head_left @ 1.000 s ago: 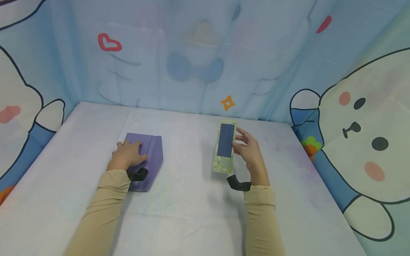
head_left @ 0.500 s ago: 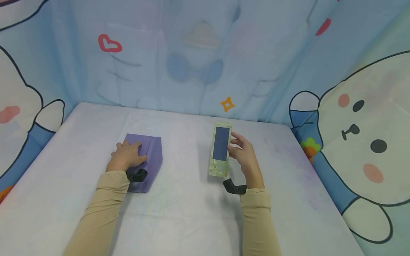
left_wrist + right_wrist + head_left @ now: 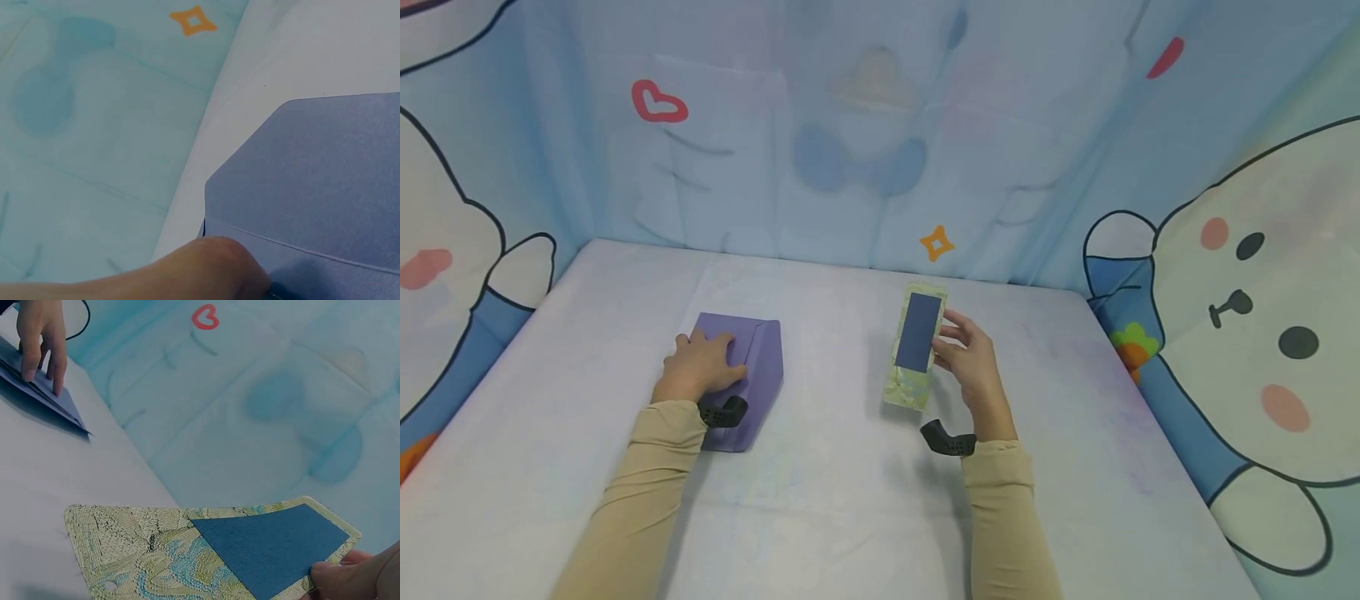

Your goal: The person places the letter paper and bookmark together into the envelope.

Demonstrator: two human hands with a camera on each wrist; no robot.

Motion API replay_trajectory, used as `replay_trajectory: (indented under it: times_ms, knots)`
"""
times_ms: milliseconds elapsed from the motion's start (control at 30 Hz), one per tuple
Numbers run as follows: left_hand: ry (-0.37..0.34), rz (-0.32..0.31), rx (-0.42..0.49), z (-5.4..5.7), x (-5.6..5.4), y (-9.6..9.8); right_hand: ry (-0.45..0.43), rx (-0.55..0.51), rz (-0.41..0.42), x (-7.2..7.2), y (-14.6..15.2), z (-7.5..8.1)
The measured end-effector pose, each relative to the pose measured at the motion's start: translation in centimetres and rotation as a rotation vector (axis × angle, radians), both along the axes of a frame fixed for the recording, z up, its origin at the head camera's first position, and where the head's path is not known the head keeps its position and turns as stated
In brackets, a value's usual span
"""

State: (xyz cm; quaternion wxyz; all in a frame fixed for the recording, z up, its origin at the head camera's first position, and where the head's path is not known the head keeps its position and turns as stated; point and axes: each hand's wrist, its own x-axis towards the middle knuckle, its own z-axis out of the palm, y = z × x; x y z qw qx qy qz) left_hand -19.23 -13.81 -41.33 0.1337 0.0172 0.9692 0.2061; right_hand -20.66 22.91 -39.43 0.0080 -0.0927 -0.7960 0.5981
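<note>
A purple envelope (image 3: 763,367) lies on the left part of the table, its flap toward the right. My left hand (image 3: 700,367) grips it from above, thumb near the flap crease and fingers toward the far edge. In the left wrist view the thumb (image 3: 215,269) lies beside the flap (image 3: 306,175). My right hand (image 3: 970,354) pinches a bookmark (image 3: 898,387) by its right edge, above the table. The bookmark is green, yellow and blue textured, with a dark blue panel (image 3: 275,550) and a small hole at one end. The fingers behind it are partly hidden.
A white cloth covers the table (image 3: 820,500). Behind it hangs a light blue curtain (image 3: 737,167) printed with cartoon figures, a heart and a star. A dark wrist-worn camera (image 3: 951,440) sits at the right wrist, another (image 3: 726,412) at the left.
My right hand has shifted slightly left with the bookmark, and the bookmark has tilted a little more, its lower end leftward. My left hand stays on the envelope.
</note>
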Motion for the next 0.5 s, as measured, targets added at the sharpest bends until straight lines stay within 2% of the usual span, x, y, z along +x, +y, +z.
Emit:
replay_trajectory:
  times_ms: [500]
  knots:
    - [-0.001, 0.005, 0.008, -0.1, -0.1, -0.1, -0.001, -0.069, 0.020, -0.3, -1.3, -1.3]
